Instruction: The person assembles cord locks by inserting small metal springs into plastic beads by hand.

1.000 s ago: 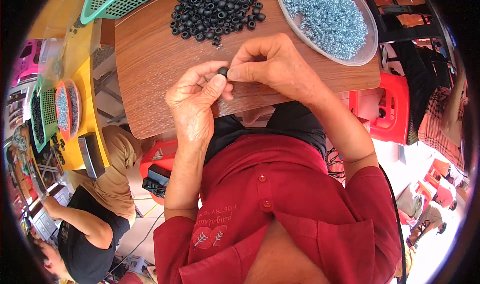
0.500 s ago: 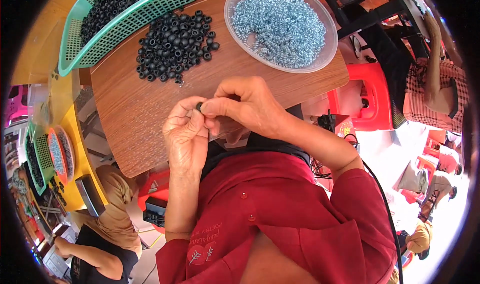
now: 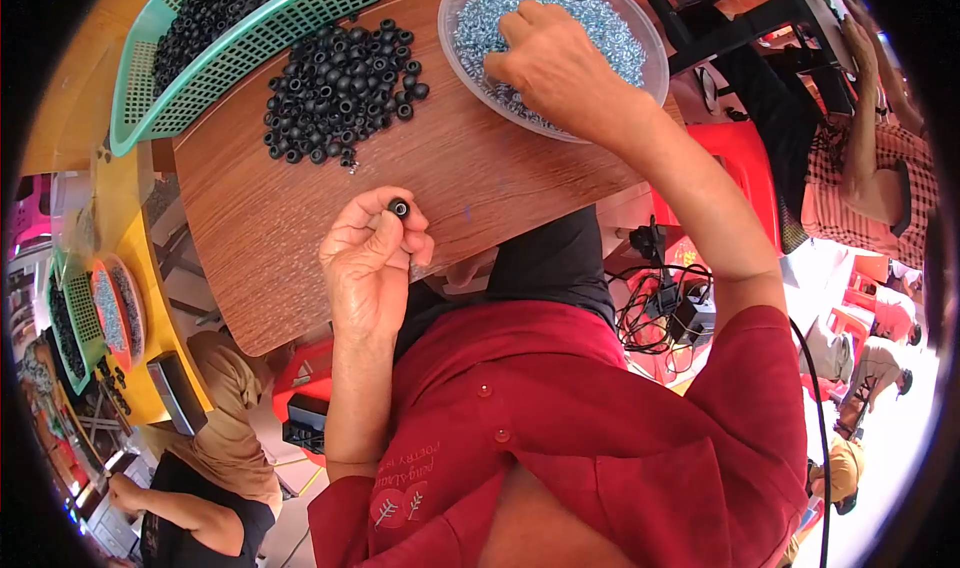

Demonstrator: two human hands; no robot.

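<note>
Over the near part of the wooden table, my left hand (image 3: 370, 243) pinches a small black ring-shaped piece (image 3: 399, 208) between thumb and forefinger. Its round end shows a pale inner ring. My right hand (image 3: 555, 63) reaches into a clear round bowl (image 3: 655, 63), fingers curled down among many small, shiny silver-blue pieces (image 3: 600, 23). Its fingertips are hidden, so what they grip does not show. Left of the bowl, loose black round pieces with holes (image 3: 335, 93) lie in a pile. One small shiny piece (image 3: 352, 168) sits at the pile's near edge.
A green plastic basket (image 3: 250, 58) of black pieces stands at the far left. Red stools (image 3: 740, 168) and black cables (image 3: 650, 313) are right of the table. A yellow table (image 3: 150, 318) with more containers stands left. Other people sit on both sides.
My right hand has left the black piece beside my left hand and moved far right into the bowl. My left hand stays put, still pinching the piece.
</note>
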